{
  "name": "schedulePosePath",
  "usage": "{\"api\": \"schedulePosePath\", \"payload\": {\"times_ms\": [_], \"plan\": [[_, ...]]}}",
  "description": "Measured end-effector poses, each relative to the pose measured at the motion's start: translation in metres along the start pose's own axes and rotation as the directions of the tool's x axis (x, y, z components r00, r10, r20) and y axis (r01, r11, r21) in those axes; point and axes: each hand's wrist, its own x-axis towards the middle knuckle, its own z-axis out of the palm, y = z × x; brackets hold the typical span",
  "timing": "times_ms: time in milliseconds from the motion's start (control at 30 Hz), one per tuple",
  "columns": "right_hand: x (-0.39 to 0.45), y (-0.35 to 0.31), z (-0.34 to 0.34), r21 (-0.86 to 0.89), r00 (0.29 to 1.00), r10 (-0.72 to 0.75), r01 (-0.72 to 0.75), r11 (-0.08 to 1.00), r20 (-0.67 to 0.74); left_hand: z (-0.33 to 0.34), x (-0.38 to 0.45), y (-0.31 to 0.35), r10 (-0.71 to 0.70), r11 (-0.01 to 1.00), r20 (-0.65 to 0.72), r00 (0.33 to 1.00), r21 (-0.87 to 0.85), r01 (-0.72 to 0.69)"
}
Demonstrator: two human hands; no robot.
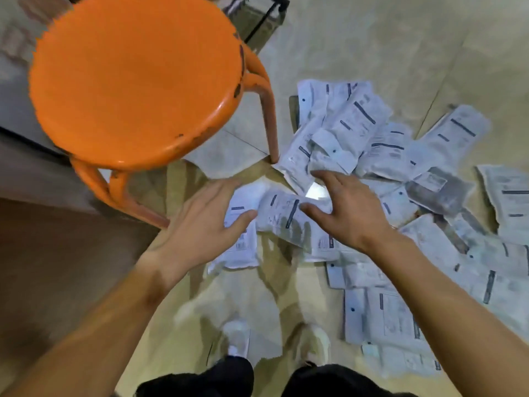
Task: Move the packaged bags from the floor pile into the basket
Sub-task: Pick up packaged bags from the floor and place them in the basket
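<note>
— Where are the packaged bags [400, 213]?

— Scattered flat over the floor [372, 47], mostly centre to right — white pouches with dark bars and printed labels, overlapping loosely. One bag [283, 216] lies between the two hands, another just left of it under the left thumb.

— And the fingers?

— Both hands are spread wide and grip nothing. The left hand [200, 224] reaches in with straight fingers, its thumb tip on or just above a pouch — I cannot tell which. The right hand [349, 207] hovers with fingers slightly bent, thumb pointing left over the middle bag.

— Anything else around?

— An orange stool [134, 78] stands far left, one leg just beside the pile. A dark-framed basket [257, 15] sits beyond it at the far edge.
</note>
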Motion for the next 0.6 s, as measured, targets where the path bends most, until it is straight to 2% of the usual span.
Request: {"api": "schedulePosePath", "payload": {"times_ms": [233,367,600], "plan": [[0.078,0.034,0.101,-0.122,0.996,-0.045,0.055,0.991,0.079,0.103,0.047,-0.075,-0.061,0.998,-0.041,0.997,-0.013,0.061],[0.118,0.043,0.138,-0.163,0.993,0.016,0.003,0.987,0.114,0.132,0.050,-0.104,-0.088,0.995,-0.081,0.993,-0.062,0.083],[0.161,0.058,0.193,-0.169,0.924,0.169,-0.117,0.979,0.343,0.159,0.045,-0.132,-0.177,0.980,-0.016,0.984,-0.100,0.174]]}}
